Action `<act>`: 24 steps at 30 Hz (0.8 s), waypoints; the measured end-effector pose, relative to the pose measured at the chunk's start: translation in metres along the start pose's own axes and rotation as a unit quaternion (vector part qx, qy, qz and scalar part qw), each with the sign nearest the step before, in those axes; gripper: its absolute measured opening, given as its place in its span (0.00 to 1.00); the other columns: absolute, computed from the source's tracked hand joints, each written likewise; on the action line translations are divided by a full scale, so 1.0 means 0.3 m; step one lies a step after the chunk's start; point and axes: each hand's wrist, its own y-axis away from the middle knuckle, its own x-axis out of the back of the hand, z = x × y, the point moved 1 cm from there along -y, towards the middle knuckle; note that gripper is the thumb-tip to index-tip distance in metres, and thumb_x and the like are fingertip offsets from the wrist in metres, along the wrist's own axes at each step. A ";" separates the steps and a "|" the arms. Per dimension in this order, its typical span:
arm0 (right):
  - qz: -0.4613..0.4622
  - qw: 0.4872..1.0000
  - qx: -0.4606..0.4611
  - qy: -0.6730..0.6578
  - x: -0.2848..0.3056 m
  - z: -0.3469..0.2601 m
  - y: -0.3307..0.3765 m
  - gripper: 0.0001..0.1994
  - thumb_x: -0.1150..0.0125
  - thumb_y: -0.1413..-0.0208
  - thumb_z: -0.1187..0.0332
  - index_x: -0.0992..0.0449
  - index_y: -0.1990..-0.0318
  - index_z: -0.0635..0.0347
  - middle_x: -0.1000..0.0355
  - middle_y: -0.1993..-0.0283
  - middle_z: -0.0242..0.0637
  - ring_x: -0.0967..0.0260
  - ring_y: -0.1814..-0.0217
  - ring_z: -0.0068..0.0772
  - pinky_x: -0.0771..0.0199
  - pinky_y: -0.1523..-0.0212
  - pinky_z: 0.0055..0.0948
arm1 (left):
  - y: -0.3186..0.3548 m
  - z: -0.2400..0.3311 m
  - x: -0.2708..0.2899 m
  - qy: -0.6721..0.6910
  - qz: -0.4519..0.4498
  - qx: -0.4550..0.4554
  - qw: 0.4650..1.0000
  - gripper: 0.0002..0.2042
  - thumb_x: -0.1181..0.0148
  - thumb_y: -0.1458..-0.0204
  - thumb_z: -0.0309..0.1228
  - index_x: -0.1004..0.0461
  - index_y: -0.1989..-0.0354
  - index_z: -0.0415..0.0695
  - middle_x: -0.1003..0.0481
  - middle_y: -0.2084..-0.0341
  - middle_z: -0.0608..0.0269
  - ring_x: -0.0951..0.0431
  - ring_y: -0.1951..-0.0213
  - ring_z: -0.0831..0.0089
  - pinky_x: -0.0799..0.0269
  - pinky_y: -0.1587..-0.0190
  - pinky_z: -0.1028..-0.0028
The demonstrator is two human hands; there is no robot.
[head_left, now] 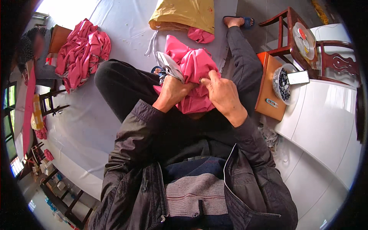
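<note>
Seemingly mid-fold, both hands work a pink cloth point(193, 73) bunched on the lap. To do it well, keep the fabric taut and pinch at the seam. Left hand point(173, 92) is clenched into the cloth from below, wrist bent; right hand point(222, 92) pinches its upper edge, fingers curled. A pink pile point(82, 51) lies well apart.

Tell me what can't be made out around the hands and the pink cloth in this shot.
Head view only:
- Left hand: fingertips buried in the pink fabric, so its grip is hidden.
- Right hand: what its fingertips pinch is too small to tell.
- Grey piece beside the fabric: mostly covered, kind unclear.
- Bowl on the orange stool: dark contents too small to identify.
- Yellow sack: cut off by the top edge.
</note>
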 end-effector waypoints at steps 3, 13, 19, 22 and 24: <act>-0.024 0.999 0.039 0.026 0.003 0.006 -0.001 0.14 0.44 0.33 0.58 0.33 0.62 0.61 0.28 0.78 0.54 0.25 0.71 0.60 0.29 0.73 0.52 | 0.000 0.016 0.005 -0.016 -0.016 0.024 0.999 0.31 0.25 0.58 0.33 0.27 0.44 0.35 0.21 0.54 0.43 0.21 0.50 0.50 0.27 0.47 0.59; -0.022 0.995 0.098 0.012 -0.022 0.029 -0.013 0.15 0.43 0.34 0.61 0.30 0.68 0.64 0.28 0.79 0.52 0.24 0.74 0.53 0.28 0.75 0.47 | 0.004 -0.019 -0.004 -0.056 -0.005 -0.014 0.998 0.27 0.26 0.58 0.32 0.26 0.47 0.38 0.21 0.56 0.43 0.20 0.52 0.50 0.27 0.48 0.59; -0.129 0.919 -0.179 -0.327 -0.036 0.013 -0.009 0.19 0.47 0.32 0.58 0.27 0.69 0.67 0.30 0.85 0.48 0.28 0.84 0.45 0.30 0.79 0.42 | 0.006 -0.062 -0.012 -0.077 -0.043 0.034 0.996 0.29 0.27 0.55 0.27 0.27 0.41 0.41 0.23 0.47 0.53 0.23 0.45 0.64 0.29 0.41 0.63; -0.171 0.808 -0.296 -0.479 -0.039 0.020 -0.001 0.21 0.49 0.31 0.56 0.26 0.67 0.68 0.32 0.87 0.46 0.31 0.88 0.42 0.31 0.81 0.40 | 0.005 -0.067 -0.018 -0.040 -0.025 0.027 0.999 0.27 0.27 0.56 0.27 0.26 0.44 0.39 0.22 0.51 0.50 0.22 0.48 0.60 0.28 0.44 0.62; -0.142 0.868 -0.232 -0.414 -0.023 0.034 0.006 0.20 0.48 0.30 0.56 0.26 0.66 0.67 0.30 0.85 0.47 0.30 0.86 0.44 0.30 0.80 0.38 | 0.006 -0.070 -0.020 0.000 0.012 0.008 1.000 0.25 0.26 0.59 0.31 0.24 0.51 0.36 0.20 0.60 0.44 0.19 0.55 0.51 0.25 0.51 0.60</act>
